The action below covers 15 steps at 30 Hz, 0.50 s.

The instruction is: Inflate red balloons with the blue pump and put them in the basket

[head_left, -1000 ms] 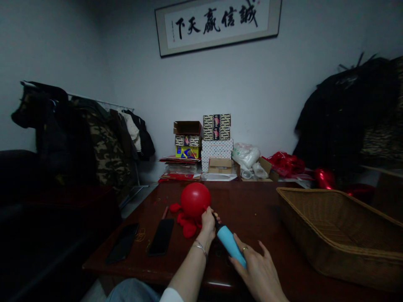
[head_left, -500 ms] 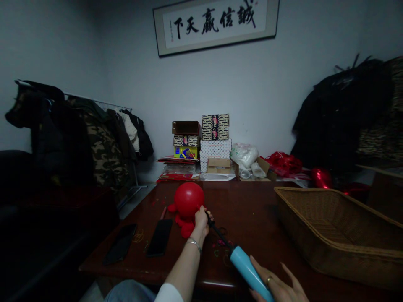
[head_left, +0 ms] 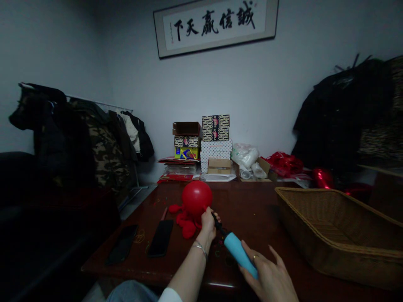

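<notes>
Left of wicker basket, red balloon is bulging, your left hand pinching its neck; blue pump, clasped by your right hand, is sliding forward, likely pushing air in.

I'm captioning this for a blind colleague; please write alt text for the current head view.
A left hand holds a round red balloon on a hand pump, its blue barrel in the right hand, above a dark wooden table.

The balloon is red, the pump barrel light blue (rather bright), the table reddish brown.
</notes>
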Each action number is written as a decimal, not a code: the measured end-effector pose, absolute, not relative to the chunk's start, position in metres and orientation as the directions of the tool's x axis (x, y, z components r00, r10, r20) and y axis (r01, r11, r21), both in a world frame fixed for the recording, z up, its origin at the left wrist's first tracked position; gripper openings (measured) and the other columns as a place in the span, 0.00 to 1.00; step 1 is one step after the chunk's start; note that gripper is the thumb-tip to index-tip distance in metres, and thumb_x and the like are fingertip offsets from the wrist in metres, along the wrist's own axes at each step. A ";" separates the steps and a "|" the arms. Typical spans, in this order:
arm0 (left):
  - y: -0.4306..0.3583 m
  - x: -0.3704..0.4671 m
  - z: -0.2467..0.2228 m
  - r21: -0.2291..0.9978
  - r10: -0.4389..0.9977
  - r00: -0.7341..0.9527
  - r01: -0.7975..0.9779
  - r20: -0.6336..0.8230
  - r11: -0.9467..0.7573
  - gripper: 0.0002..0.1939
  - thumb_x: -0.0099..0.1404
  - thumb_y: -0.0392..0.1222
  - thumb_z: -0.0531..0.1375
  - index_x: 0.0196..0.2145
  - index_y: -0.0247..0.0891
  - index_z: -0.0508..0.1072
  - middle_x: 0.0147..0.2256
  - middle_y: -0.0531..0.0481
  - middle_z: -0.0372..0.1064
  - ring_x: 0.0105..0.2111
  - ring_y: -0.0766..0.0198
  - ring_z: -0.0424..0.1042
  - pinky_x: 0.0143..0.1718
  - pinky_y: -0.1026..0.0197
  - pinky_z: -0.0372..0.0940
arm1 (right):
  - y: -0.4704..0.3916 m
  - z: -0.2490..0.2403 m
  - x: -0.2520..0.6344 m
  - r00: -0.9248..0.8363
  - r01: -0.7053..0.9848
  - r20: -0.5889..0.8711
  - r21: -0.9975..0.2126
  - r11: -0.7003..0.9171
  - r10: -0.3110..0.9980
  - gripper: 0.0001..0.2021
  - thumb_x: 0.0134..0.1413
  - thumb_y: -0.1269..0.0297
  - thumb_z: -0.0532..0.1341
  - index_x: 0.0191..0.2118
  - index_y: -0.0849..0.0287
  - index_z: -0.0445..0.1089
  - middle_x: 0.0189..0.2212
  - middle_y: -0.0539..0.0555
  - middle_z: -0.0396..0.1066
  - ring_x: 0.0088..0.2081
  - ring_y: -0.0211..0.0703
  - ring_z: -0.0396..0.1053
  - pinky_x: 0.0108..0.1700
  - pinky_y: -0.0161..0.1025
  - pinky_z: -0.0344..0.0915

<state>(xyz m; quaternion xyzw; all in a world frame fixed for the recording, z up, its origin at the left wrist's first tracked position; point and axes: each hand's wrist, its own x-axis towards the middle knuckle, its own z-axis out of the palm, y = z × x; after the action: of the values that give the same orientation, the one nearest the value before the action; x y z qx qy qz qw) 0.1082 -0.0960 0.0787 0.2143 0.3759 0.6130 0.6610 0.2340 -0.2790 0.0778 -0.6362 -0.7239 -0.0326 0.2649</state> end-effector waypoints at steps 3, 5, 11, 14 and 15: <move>-0.101 0.115 0.079 0.738 0.971 -0.007 -0.652 -0.240 0.177 0.11 0.60 0.46 0.55 0.27 0.39 0.58 0.16 0.57 0.56 0.13 0.71 0.56 0.15 0.68 0.51 | -0.270 0.089 0.222 -0.013 0.936 0.428 -0.313 0.162 0.904 0.23 0.54 0.63 0.54 0.57 0.56 0.61 0.44 0.54 0.74 0.41 0.47 0.73 0.59 0.58 0.44; -0.102 0.116 0.080 0.738 0.972 0.004 -0.651 -0.233 0.180 0.11 0.60 0.46 0.55 0.27 0.39 0.58 0.16 0.57 0.56 0.13 0.71 0.56 0.15 0.68 0.52 | -0.265 0.092 0.217 0.003 0.933 0.421 -0.327 0.149 0.907 0.23 0.54 0.64 0.54 0.57 0.56 0.61 0.42 0.55 0.74 0.40 0.46 0.73 0.59 0.57 0.43; -0.100 0.111 0.079 0.757 0.976 -0.010 -0.633 -0.219 0.163 0.09 0.63 0.41 0.51 0.26 0.39 0.57 0.14 0.58 0.54 0.12 0.71 0.55 0.15 0.68 0.50 | -0.262 0.090 0.213 -0.003 0.930 0.394 -0.336 0.147 0.919 0.23 0.55 0.64 0.54 0.57 0.53 0.61 0.42 0.54 0.74 0.41 0.46 0.73 0.59 0.58 0.42; -0.098 0.111 0.077 0.761 0.976 -0.002 -0.626 -0.216 0.167 0.09 0.64 0.40 0.49 0.26 0.39 0.56 0.14 0.58 0.54 0.12 0.71 0.55 0.15 0.68 0.50 | -0.266 0.086 0.214 -0.008 0.932 0.395 -0.330 0.151 0.918 0.23 0.55 0.63 0.54 0.58 0.52 0.60 0.43 0.54 0.74 0.41 0.46 0.73 0.59 0.58 0.43; -0.096 0.111 0.075 0.761 0.977 0.000 -0.626 -0.215 0.168 0.09 0.64 0.41 0.49 0.26 0.39 0.56 0.14 0.58 0.54 0.12 0.71 0.55 0.15 0.68 0.50 | -0.267 0.085 0.216 -0.015 0.933 0.396 -0.325 0.156 0.918 0.24 0.55 0.62 0.54 0.58 0.53 0.59 0.45 0.55 0.73 0.42 0.47 0.72 0.59 0.58 0.43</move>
<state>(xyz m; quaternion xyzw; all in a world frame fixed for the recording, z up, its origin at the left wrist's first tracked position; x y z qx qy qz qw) 0.1107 -0.0964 0.0755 0.2349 0.3728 0.6009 0.6669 0.2159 -0.2674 0.0847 -0.6496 -0.7124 -0.0139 0.2653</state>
